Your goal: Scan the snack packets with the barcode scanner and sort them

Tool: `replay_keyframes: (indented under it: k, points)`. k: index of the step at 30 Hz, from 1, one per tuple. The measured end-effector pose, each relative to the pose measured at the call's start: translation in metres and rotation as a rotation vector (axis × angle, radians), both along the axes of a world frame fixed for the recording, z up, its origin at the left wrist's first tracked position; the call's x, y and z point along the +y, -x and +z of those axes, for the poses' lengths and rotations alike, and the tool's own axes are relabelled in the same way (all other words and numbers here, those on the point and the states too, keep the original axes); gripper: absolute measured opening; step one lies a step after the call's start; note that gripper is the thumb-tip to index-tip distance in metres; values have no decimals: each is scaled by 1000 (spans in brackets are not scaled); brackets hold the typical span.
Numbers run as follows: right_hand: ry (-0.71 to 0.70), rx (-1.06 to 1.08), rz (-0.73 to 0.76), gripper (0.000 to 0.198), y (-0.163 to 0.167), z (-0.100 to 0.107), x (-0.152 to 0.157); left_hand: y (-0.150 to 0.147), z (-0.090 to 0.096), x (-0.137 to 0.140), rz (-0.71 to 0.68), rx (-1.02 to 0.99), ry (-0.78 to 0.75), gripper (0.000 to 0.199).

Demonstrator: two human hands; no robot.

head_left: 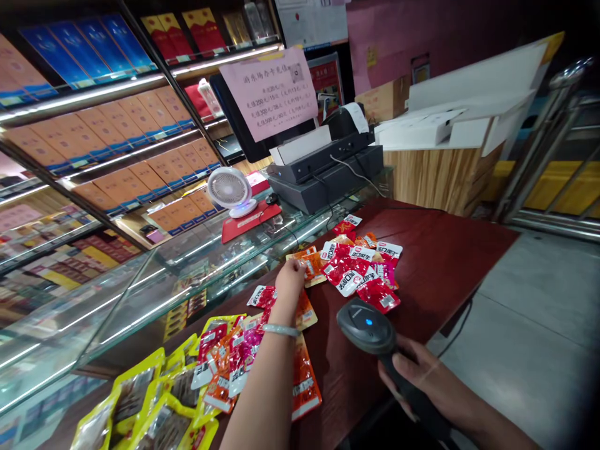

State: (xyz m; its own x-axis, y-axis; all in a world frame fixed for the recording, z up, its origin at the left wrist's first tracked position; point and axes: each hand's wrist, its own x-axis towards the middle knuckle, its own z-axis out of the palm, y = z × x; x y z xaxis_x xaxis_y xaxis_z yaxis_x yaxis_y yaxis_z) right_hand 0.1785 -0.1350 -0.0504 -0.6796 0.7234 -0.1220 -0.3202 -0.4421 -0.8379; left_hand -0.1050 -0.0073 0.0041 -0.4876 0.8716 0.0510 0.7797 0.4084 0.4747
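Note:
My right hand [417, 375] is wrapped around the handle of a dark barcode scanner [366, 326], whose blue light is lit. Further forward, my left hand [290, 281], with a pale bangle on the wrist, has its fingers closed at the edge of an orange snack packet [313, 265]. Just to the right lies a heap of red and white snack packets [354, 269]. More red, pink and orange packets [234, 356] lie left of my forearm, beside yellow-edged bags [159, 400] with brown contents. My forearm partly covers another orange packet [304, 381].
A dark red tabletop [435, 250] bears the packets. Behind it stand a glass counter [154, 281], a small white fan [229, 187], a cash drawer [328, 178] and a monitor with a pink notice [269, 94]. A metal railing [539, 137] is at right.

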Motion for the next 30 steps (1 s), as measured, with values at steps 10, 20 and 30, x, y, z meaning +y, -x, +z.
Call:
replay_keyframes:
  k: [10,20,30]
  points:
    - [-36,71,40,49,16,14,4,33,18,-110,-92,-498,-255,34]
    - [-2,101,35,46,42,10,5,13,30,-153,-97,-641,-249,40]
    - [-75,38,21,47,11,18,1,51,36,-180,265,119,-239,26]
